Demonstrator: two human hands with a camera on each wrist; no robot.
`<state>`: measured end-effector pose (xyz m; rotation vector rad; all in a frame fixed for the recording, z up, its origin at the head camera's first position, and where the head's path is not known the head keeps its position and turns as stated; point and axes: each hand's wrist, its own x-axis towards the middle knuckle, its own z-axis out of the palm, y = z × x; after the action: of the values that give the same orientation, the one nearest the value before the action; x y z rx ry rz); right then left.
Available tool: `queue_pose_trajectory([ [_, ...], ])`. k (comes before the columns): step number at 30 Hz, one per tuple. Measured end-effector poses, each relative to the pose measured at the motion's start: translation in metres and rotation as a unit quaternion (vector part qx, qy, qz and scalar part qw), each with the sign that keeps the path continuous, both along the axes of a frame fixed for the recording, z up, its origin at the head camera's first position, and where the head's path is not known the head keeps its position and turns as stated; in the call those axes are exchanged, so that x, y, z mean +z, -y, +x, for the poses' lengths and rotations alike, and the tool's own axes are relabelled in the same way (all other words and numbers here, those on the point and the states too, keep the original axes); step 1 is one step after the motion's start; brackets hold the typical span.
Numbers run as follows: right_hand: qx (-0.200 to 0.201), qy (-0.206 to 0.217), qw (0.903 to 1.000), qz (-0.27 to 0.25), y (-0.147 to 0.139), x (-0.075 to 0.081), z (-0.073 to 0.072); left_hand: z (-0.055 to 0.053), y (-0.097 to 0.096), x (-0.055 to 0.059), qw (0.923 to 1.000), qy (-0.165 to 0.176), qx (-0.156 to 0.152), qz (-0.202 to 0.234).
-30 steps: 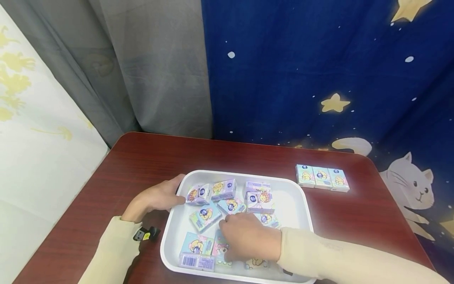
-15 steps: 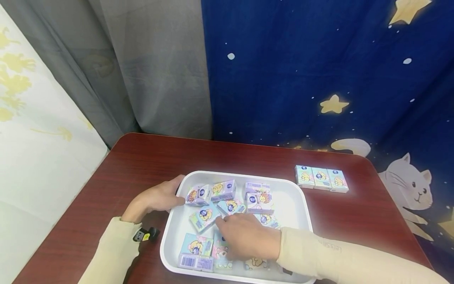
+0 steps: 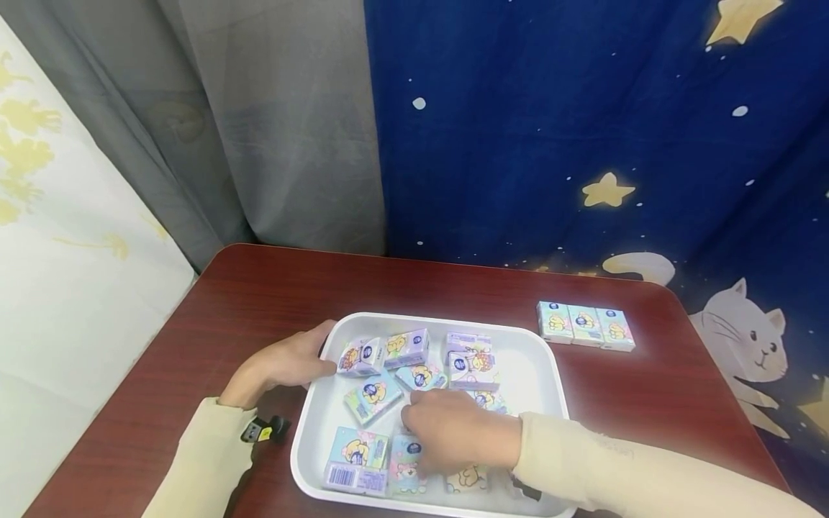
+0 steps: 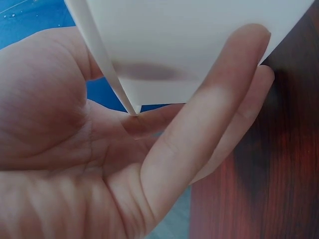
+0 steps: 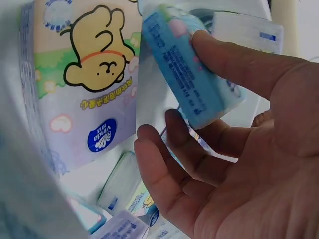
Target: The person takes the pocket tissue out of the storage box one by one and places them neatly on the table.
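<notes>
Left hand (image 3: 285, 360) has got this white rectangular plastic tray (image 3: 527, 374) by the rim, right hand (image 3: 453, 426) pinches a lil blue printed packet (image 5: 182, 72).

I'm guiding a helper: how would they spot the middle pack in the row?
On the reddish table, find the white tray. Off its far right corner lie three packs in a row; the middle pack alone has a neighbour on each side.

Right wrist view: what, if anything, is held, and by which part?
The right hand holds a blue packet, its thumb tip on one long edge.
</notes>
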<state>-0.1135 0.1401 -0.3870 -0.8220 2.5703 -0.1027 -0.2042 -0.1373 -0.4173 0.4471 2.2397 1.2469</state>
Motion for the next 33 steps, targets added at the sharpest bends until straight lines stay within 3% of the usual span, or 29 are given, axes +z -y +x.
queue_pose_trajectory([
  [7, -0.020, 0.051, 0.9973, -0.049, -0.011, 0.010, -0.004, 0.000, 0.000, 0.000, 1.0000, -0.001, 0.001, -0.002],
  [12, -0.046, 0.083, 0.9898, -0.107, -0.021, 0.018, -0.008, 0.000, 0.001, 0.000, 1.0000, 0.001, 0.000, 0.001],
  [21, -0.056, 0.105, 0.9730, -0.198, -0.048, 0.032, -0.025, 0.000, 0.000, -0.001, 1.0000, -0.001, 0.000, 0.003],
  [26, -0.061, 0.120, 0.9563, -0.259, -0.066, 0.037, -0.034, -0.001, 0.002, -0.001, 1.0000, 0.001, 0.002, 0.006],
  [33, -0.109, 0.127, 0.9411, -0.294, -0.091, 0.039, -0.041, -0.001, 0.002, -0.002, 1.0000, -0.003, 0.001, 0.003],
])
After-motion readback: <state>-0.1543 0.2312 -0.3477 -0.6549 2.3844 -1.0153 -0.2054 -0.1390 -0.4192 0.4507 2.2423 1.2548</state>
